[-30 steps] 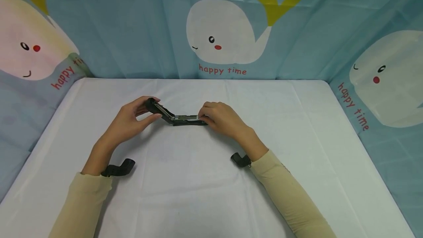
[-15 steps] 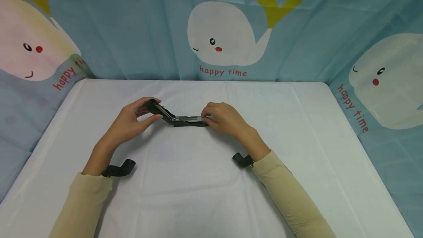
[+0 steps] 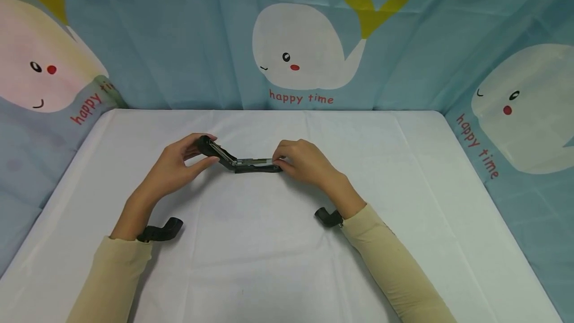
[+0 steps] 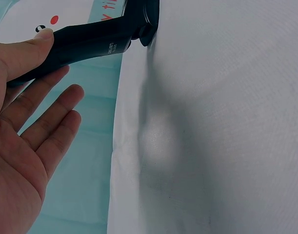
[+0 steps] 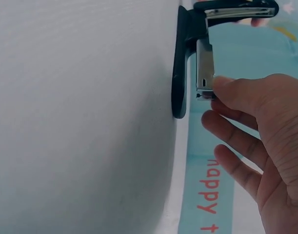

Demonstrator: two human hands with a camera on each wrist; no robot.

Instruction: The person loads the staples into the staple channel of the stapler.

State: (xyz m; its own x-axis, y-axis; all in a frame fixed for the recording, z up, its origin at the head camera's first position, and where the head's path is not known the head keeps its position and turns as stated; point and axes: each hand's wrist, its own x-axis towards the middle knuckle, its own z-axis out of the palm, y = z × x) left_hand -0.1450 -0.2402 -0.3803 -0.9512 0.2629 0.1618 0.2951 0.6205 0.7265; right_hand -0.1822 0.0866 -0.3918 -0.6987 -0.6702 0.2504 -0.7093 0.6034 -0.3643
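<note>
A black stapler [image 3: 257, 168] stands on the white table with its top swung up and back to the left. My left hand [image 3: 172, 167] holds the raised top arm [image 4: 85, 44] between thumb and fingers. In the right wrist view, the silver staple magazine [image 5: 205, 66] stands apart from the black base [image 5: 179, 63]. My right hand [image 3: 301, 161] pinches the free end of the magazine with thumb and index finger, the other fingers loosely bent. Whether a strip of staples is in the magazine or under the fingertips, I cannot tell.
A white cloth [image 3: 269, 273] covers the table. Blue curtains [image 3: 179, 39] with whale prints hang along the back and both sides. A black wrist camera mount sits on each wrist, the left one [image 3: 161, 229] and the right one [image 3: 328, 217].
My right fingertips have shifted very slightly to the right at the magazine's end. The left hand and the stapler's raised top look nearly unchanged.
</note>
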